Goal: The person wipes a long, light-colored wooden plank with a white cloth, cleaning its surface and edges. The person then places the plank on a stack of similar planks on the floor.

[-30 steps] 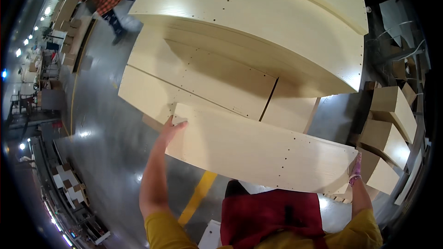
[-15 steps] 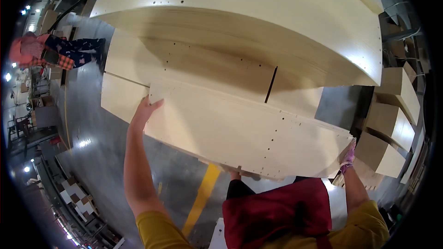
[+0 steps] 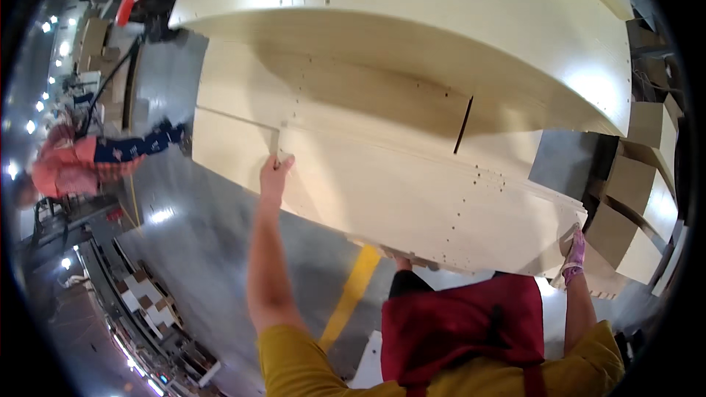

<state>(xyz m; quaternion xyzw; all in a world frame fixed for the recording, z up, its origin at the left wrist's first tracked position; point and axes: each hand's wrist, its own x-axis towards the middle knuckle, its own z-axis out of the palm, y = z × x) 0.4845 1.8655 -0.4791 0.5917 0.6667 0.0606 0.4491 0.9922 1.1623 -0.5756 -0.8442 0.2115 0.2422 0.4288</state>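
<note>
A long pale wooden panel point(image 3: 382, 198), with small drilled holes near its right part, lies in front of me on other pale boards point(image 3: 232, 148). My left hand point(image 3: 274, 176) grips its left end, thumb on top and fingers over the edge, partly hidden. At the opposite end my right hand point(image 3: 573, 254), in a purple glove, is closed round the panel's corner; some of its fingers are out of sight. Layered edges show along the panel's far side. Beyond it, a large pale wooden piece point(image 3: 412, 0) with a curved-looking edge stands higher and shades the boards.
Several pale box-like wooden pieces point(image 3: 636, 195) stand at the right. A person point(image 3: 81, 158) in an orange top and dark patterned trousers is at the left. A yellow line point(image 3: 351, 295) crosses the grey floor. Further left are racks with boxes point(image 3: 147, 298).
The whole view has shifted, so the panel and both hands appear further right. Both hands keep their hold on its ends. The person at the left has changed position, and a red-and-black object shows more.
</note>
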